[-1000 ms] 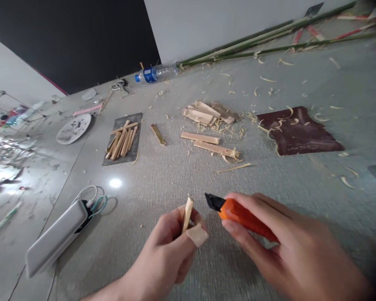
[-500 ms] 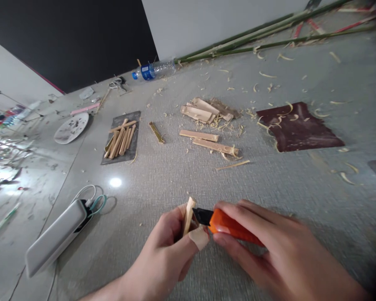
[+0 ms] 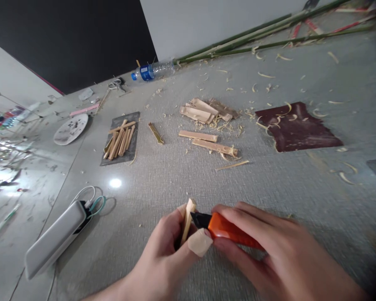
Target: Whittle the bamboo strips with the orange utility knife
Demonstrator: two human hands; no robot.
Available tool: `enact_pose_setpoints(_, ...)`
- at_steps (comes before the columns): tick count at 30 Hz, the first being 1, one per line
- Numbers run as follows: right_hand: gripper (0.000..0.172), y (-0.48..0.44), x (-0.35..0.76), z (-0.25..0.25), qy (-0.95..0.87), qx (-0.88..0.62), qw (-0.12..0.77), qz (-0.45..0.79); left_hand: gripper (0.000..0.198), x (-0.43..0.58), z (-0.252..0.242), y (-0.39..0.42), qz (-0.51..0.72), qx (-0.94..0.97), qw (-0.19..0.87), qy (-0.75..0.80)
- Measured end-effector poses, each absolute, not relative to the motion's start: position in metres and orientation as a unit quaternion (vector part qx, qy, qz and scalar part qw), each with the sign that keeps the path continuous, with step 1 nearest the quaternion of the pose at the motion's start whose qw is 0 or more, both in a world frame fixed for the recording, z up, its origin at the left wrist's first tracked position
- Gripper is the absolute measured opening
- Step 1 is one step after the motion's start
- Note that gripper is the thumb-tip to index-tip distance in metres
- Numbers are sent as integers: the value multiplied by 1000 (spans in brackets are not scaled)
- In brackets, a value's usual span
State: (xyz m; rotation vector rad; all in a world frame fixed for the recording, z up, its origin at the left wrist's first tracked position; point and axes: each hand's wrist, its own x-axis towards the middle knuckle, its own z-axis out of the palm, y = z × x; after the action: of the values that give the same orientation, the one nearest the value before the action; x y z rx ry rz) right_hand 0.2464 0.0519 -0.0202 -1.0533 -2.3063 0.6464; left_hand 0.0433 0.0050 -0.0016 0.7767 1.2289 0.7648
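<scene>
My left hand (image 3: 167, 246) is closed around a short pale wooden stick (image 3: 188, 217), whose upper end sticks up above the fingers. A beige bandage (image 3: 200, 242) wraps the left thumb. My right hand (image 3: 269, 246) grips an orange utility knife (image 3: 230, 229) with a black blade (image 3: 200, 219). The blade's tip lies against the stick's right side, just above the left thumb. Beyond the hands, two flat wooden strips (image 3: 214, 146) and a thin sliver (image 3: 233, 165) rest on the grey table (image 3: 163, 175).
Behind lie a pile of wooden pieces (image 3: 200, 112), brown sandpaper (image 3: 301, 129), a plastic bottle (image 3: 152, 72) and green bamboo poles (image 3: 238, 44). On the left are finished-looking sticks (image 3: 120, 141) on a dark sheet, a white plate (image 3: 70, 129) and a power bank (image 3: 56, 238).
The knife blade has shifted slightly left and down along the stick. My left thumb has moved a little right and down. Both hands keep their holds.
</scene>
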Motion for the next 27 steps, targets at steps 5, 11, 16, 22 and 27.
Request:
enact_pose_setpoints(5,27,49,246,-17,-852,-394,259,227,46,47,1,4,350,371,660,551)
enact_pose_setpoints(11,30,43,245,-17,-859,-403,292,123,42,46,-1,3,332,355,685,543)
enact_pose_setpoints(16,27,39,244,-21,-860,-425,278,48,50,51,-3,9,330,290,710,551)
enact_pose_setpoints(22,46,68,254,-20,-783,-571,243,-40,60,57,-7,2,346,227,738,533)
enact_pose_setpoints(27,31,69,255,-17,-814,-504,273,97,39,45,-8,0,316,128,848,406)
